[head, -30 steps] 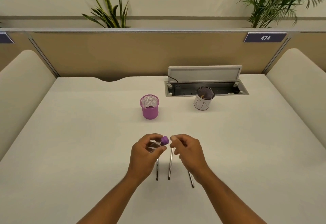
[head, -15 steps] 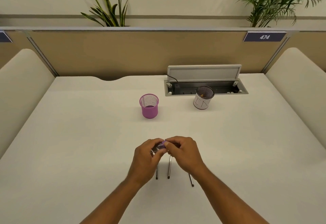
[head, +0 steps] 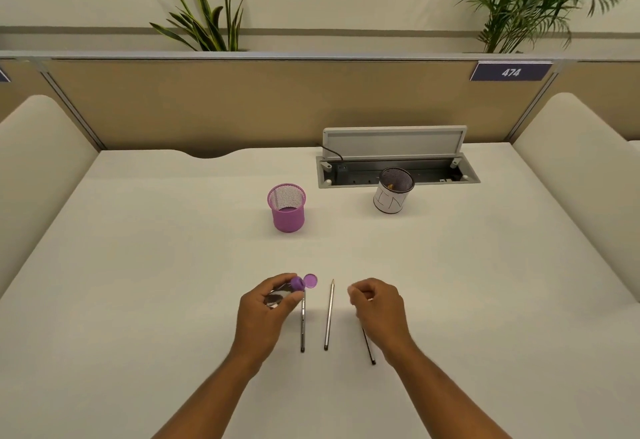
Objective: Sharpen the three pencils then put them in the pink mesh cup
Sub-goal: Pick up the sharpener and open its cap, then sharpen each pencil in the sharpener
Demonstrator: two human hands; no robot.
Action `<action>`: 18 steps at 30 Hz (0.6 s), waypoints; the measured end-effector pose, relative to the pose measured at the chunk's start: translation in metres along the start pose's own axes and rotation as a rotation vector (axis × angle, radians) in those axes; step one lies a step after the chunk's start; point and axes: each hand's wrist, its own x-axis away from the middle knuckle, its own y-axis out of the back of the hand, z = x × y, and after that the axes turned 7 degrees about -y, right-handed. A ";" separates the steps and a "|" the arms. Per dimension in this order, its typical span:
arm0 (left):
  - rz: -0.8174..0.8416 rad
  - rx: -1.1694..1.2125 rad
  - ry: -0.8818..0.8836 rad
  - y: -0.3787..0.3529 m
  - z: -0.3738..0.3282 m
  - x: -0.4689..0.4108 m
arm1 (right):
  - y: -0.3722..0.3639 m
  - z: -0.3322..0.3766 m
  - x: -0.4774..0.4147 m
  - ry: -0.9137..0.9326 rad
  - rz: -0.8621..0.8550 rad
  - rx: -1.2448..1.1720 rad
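Three silver pencils lie side by side on the white table near me: the left pencil point(head: 303, 328), the middle pencil point(head: 329, 315) and the right pencil point(head: 369, 348), partly under my right wrist. My left hand point(head: 268, 310) grips a clear sharpener point(head: 294, 288) with a purple top whose round lid is flipped open. My right hand point(head: 379, 307) hovers over the right pencil, fingers loosely curled, holding nothing. The pink mesh cup point(head: 286, 207) stands upright farther back, with nothing visible inside.
A white cup with a dark mesh rim point(head: 393, 194) stands to the right of the pink one, in front of an open cable tray point(head: 398, 170) with a raised lid. Padded dividers flank the table; a beige partition stands behind.
Both hands met at the sharpener half a second ago. My right hand has since drawn away to the right, and the sharpener's purple lid now stands open.
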 end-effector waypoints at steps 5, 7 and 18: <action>-0.020 0.002 0.071 0.008 0.008 0.001 | 0.004 -0.034 0.006 -0.084 -0.118 0.382; -0.032 0.015 0.102 0.010 0.011 0.002 | 0.003 -0.045 0.008 -0.078 -0.128 0.521; -0.095 0.282 0.260 0.015 0.022 0.001 | -0.003 -0.058 0.010 -0.050 -0.150 0.682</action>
